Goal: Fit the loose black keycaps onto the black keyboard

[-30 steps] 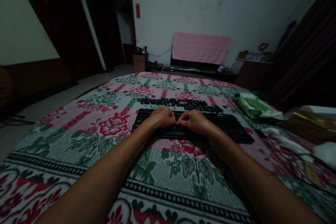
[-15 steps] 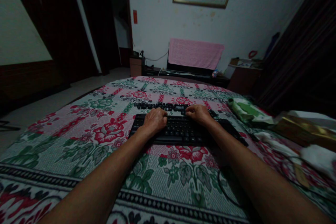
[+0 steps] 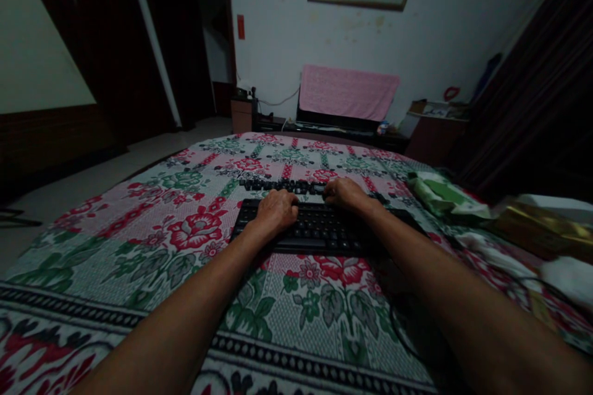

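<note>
A black keyboard (image 3: 319, 231) lies on the flowered cloth in front of me, some of its upper part covered by my hands. Behind it runs a line of loose black keycaps (image 3: 273, 186). My left hand (image 3: 278, 208) rests on the keyboard's upper left, back up, with its fingers curled in and thumb close to the forefinger. At the right part of the keycap line is my right hand (image 3: 346, 194), fingertips bent down and drawn together at the caps. Whatever lies between the fingers of either hand is too small or hidden.
The patterned cloth (image 3: 180, 231) covers the whole surface. On the right are a green-and-white packet (image 3: 442, 194), a gold box (image 3: 542, 228) and crumpled white tissue (image 3: 569, 278). A black cable (image 3: 398, 333) curves beside my right forearm. A pink towel (image 3: 347, 92) hangs at the far wall.
My right hand has moved forward and slightly left, from the keyboard's back edge to the keycap line. My left hand stays over the keyboard. The view has shifted slightly.
</note>
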Motion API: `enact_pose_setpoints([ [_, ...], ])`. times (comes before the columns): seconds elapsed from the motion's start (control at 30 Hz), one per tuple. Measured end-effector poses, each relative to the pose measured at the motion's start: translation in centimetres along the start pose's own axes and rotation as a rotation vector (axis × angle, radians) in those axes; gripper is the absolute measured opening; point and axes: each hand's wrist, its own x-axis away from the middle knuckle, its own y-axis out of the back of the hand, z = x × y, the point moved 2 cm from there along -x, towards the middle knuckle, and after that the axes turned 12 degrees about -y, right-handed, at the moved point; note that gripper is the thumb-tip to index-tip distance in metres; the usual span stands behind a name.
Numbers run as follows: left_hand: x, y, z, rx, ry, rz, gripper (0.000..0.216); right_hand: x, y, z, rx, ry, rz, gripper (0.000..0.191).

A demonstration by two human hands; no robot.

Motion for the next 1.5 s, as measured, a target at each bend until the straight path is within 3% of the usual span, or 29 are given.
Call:
enact_pose_setpoints([
  [0.77,0.1,0.0,0.0,-0.036,-0.027,-0.009,0.032,-0.1,0.2,0.1,-0.047,0.053,0.005,0.022],
  [0.97,0.1,0.0,0.1,-0.02,-0.024,-0.012,0.032,3.0,1.8,0.1,-0.34,0.162,-0.086,0.025],
  [1.17,0.2,0.0,0.1,-0.029,-0.021,-0.008,0.032,7.4,1.4,1.6,-0.595,0.234,0.149,0.024],
  [1.5,0.5,-0.1,0.0,-0.038,-0.07,-0.049,0.032,9.0,1.4,2.5,-0.551,0.313,0.116,0.021],
])
